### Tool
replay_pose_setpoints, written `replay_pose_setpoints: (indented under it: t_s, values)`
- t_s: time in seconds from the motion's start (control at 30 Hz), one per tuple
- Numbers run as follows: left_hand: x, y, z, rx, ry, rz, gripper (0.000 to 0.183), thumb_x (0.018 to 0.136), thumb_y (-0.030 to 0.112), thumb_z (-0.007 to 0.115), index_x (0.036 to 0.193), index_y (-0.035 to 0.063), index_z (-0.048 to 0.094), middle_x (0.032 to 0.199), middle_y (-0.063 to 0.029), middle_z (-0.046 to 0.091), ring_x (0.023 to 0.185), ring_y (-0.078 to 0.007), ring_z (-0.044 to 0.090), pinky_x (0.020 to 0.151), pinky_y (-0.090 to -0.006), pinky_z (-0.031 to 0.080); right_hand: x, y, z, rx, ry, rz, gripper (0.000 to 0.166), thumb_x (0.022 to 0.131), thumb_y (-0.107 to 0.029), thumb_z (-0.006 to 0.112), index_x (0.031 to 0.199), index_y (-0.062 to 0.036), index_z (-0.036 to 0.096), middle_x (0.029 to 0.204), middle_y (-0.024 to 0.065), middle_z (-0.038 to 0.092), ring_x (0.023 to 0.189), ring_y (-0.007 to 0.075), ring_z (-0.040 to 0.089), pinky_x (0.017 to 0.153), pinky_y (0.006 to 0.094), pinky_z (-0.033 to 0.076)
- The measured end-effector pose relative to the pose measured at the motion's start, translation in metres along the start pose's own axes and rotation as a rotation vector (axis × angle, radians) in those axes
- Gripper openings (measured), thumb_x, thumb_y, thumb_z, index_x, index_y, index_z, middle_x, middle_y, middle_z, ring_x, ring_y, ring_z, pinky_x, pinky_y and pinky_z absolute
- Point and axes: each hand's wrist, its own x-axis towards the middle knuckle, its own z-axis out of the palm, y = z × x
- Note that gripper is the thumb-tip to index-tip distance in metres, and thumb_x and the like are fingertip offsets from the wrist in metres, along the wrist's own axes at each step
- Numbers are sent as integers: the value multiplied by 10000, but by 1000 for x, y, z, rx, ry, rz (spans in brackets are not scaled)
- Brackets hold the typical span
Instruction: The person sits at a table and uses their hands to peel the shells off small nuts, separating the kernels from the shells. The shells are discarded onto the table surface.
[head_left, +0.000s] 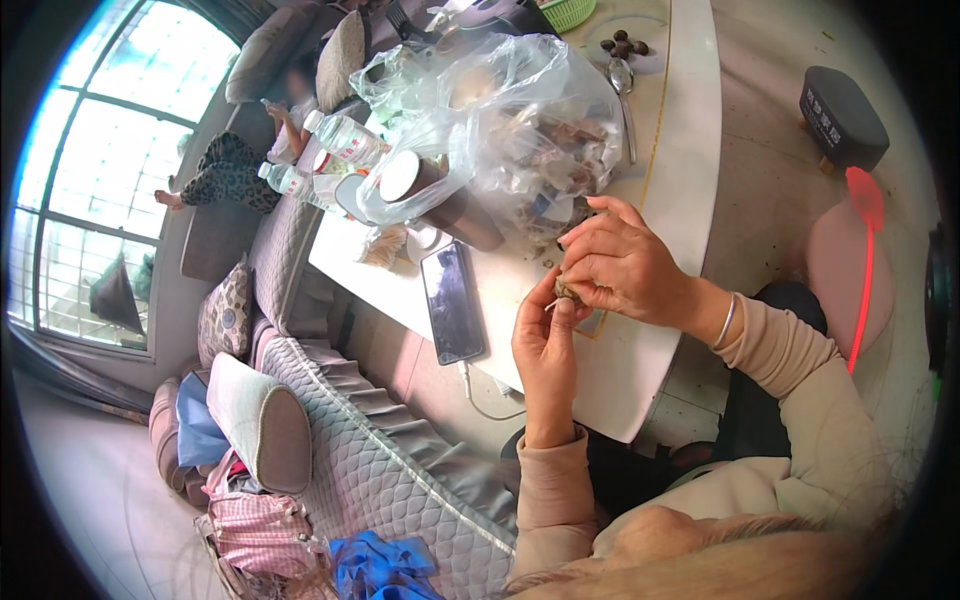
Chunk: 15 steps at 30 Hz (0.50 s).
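My left hand (553, 341) pinches a small brownish snail shell or nut (568, 291) between thumb and fingers, above the white table (622, 397). Over it, my right hand (626, 262) has its thumb and forefinger on the same small thing; its other fingers are raised and bent. Beyond the hands lie dark scraps beside a clear plastic bag (525, 112) with brownish bits in or under it. A metal spoon (625, 112) rests farther back, near several small dark round shells or nuts (622, 48).
A phone (452, 304) with a white cable lies at the left. Near it stand a brown cylindrical container (469, 217) and plastic bottles (349, 139). A green basket (568, 11) is at the back. A dark stool (841, 120) stands right. Another person (289, 135) sits on the sofa.
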Motion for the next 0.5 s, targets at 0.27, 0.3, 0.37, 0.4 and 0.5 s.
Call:
replay_pose_setpoints:
  t_s: [0.27,0.3,0.37,0.4,0.5]
  values:
    - [0,-2,0,-113,3,-14,327,990,43,538,1306,-22,482,1190,-108,584,1071,-167,600,949,-311,526,-2,-2,3,172,33,160,55,809,-111,703,808,-103,649,923,-1,641,1015,200,611,1007,444,397]
    - [1,-3,-1,-126,5,-6,325,988,45,544,1300,-21,482,1188,-107,580,1073,-169,600,952,-315,527,-1,-3,4,206,34,186,49,809,-106,699,806,-96,651,924,6,642,1005,207,610,987,431,409]
    - [1,-2,0,-155,17,5,317,984,45,554,1284,-24,481,1195,-120,578,1084,-186,600,957,-331,525,-1,-3,4,247,46,240,43,809,-104,696,806,-86,658,924,18,645,977,222,608,949,403,422]
    - [1,-2,1,-170,26,7,311,982,44,559,1274,-27,480,1204,-134,582,1092,-201,601,959,-342,521,-1,-3,4,266,52,268,41,810,-102,695,806,-81,661,924,24,647,963,229,607,930,388,429]
    - [1,-1,1,-210,35,-5,304,973,37,577,1257,-21,484,1212,-145,586,1083,-214,609,952,-343,522,-1,0,8,329,108,341,39,811,-102,696,811,-75,668,919,35,649,930,241,603,903,366,438]
